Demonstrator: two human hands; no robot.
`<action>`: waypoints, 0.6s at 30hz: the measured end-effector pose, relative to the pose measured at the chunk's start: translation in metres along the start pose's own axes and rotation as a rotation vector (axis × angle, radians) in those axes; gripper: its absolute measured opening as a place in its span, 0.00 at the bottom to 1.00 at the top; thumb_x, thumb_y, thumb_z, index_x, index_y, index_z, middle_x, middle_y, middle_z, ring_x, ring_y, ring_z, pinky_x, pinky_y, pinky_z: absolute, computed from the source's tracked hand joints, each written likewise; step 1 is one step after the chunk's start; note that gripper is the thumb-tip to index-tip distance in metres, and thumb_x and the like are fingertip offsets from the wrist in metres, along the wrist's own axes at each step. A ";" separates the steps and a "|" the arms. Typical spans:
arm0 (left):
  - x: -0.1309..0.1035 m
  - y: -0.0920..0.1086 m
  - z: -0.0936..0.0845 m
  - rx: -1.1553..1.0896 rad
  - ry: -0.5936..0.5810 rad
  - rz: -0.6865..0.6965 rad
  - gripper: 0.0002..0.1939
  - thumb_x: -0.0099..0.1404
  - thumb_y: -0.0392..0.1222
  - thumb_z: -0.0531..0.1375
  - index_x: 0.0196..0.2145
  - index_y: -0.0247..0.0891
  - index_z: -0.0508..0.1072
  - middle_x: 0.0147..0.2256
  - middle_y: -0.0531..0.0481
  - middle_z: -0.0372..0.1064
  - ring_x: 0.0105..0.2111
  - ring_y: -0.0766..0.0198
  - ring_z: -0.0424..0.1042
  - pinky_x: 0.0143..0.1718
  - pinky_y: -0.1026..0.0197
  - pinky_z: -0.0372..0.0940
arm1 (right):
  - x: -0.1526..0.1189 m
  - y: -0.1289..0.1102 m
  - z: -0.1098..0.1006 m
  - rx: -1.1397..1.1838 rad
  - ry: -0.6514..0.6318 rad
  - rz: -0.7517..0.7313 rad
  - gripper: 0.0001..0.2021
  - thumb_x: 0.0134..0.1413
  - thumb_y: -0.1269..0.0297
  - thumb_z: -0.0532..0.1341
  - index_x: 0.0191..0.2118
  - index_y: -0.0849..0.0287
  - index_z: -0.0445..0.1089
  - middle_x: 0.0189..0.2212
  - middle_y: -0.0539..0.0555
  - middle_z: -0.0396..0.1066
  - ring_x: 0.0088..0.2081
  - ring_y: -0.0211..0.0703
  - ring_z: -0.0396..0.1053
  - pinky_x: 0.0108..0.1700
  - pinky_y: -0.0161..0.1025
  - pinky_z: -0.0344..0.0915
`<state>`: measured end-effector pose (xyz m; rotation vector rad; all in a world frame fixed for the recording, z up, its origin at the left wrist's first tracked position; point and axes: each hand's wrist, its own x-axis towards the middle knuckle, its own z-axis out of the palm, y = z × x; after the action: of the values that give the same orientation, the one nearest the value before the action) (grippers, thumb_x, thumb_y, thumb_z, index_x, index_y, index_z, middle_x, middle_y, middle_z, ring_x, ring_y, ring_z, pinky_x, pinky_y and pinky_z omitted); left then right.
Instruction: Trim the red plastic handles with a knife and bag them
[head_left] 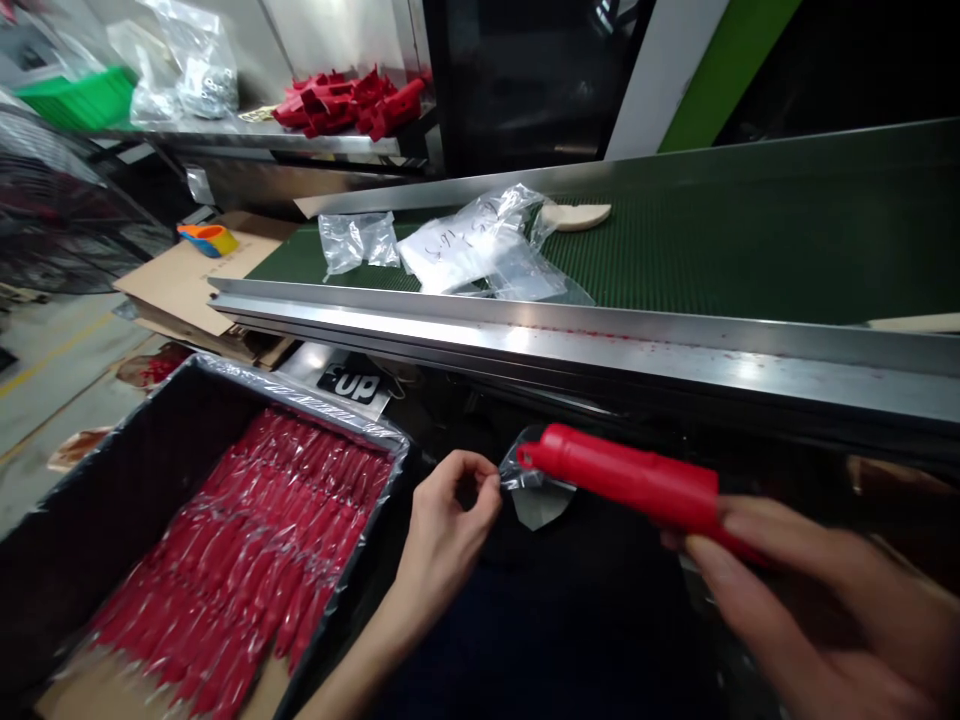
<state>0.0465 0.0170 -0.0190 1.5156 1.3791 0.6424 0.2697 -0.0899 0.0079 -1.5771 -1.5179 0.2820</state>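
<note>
While the left hand (pixel 454 510) is raised just right of the bin, its thumb and index fingertip meet in a pinch on the edge of a small clear plastic bag (pixel 514 476), which hangs below the conveyor's near side. Opposite, the right hand (pixel 832 600) — blurred and close to the camera — grips the wider end of a smooth red plastic cylinder with a small ring at its tip (pixel 630 475), thumb and fingers closed round it. That cylinder is held in the air between the two hands, its ringed end pointing left at the bag; whether they touch, I cannot tell.

At the lower left, a black rectangular bin edged with clear film (pixel 112 500) contains rows of red pieces in clear wrapping (pixel 247 540), laid closely side by side.

Beyond the hands runs a ribbed dark green conveyor belt (pixel 720 250), bordered by a silvery metal rail (pixel 450 312) dotted with red specks. On the belt lie a crumpled clear bag (pixel 360 243), a white packet with dark handwriting (pixel 457 250) and a pale, flat, round-edged piece (pixel 581 217). Farther back — on a metal shelf (pixel 330 146) — sits a heap of red plastic parts (pixel 345 105).
</note>
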 end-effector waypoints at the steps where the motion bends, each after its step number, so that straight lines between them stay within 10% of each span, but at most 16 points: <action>1: 0.001 0.000 -0.001 -0.023 0.008 -0.017 0.07 0.65 0.41 0.56 0.33 0.35 0.70 0.30 0.52 0.68 0.31 0.67 0.68 0.33 0.65 0.61 | -0.005 0.002 -0.002 -0.067 -0.015 -0.123 0.18 0.49 0.67 0.67 0.47 0.46 0.73 0.42 0.50 0.75 0.36 0.47 0.75 0.38 0.42 0.74; 8: 0.000 0.005 0.000 -0.174 -0.015 -0.047 0.09 0.65 0.44 0.59 0.34 0.35 0.72 0.30 0.52 0.69 0.31 0.68 0.67 0.33 0.67 0.61 | -0.017 0.007 0.013 -0.254 -0.306 -0.444 0.26 0.51 0.72 0.62 0.58 0.55 0.66 0.45 0.55 0.75 0.44 0.50 0.74 0.43 0.42 0.74; 18: -0.004 -0.004 -0.002 -0.211 -0.064 0.110 0.07 0.66 0.40 0.58 0.33 0.36 0.73 0.32 0.51 0.68 0.34 0.67 0.67 0.36 0.67 0.61 | 0.003 0.004 0.031 -0.253 -0.306 -0.683 0.14 0.59 0.80 0.50 0.43 0.70 0.71 0.39 0.64 0.75 0.41 0.52 0.73 0.37 0.46 0.72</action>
<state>0.0421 0.0134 -0.0209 1.4360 1.1479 0.7757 0.2516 -0.0731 -0.0109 -1.1318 -2.3026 -0.0674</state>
